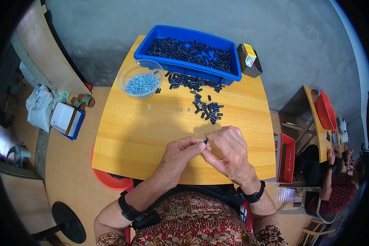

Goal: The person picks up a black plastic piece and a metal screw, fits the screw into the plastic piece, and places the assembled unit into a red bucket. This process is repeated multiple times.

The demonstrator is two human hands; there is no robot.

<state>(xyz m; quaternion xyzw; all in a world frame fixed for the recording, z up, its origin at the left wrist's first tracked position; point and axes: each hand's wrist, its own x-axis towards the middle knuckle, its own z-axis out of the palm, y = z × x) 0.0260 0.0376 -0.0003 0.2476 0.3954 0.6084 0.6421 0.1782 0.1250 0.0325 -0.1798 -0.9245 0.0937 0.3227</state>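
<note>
My left hand (pixel 177 156) pinches a small black plastic piece (pixel 206 141) between thumb and fingertips, just above the near part of the table. Right beside it, my right hand (pixel 230 151) is closed, its fingertips meeting at the same piece; what it grips is too small to make out. Beyond the hands lies a loose pile of short black pieces (pixel 209 110). Two tiny metal bits (pixel 188 110) rest on the wood to the left of that pile. A clear round tub (pixel 123 85) holds many small silvery screws.
At the table's (pixel 123 135) far edge stands a blue tray (pixel 176 65) of black pieces, more of them spilled before it. A dark box (pixel 252 71) holding a yellow packet is beside it. An orange-red basin (pixel 110 180) sits below the left edge. Another person (pixel 332 184) works at the right.
</note>
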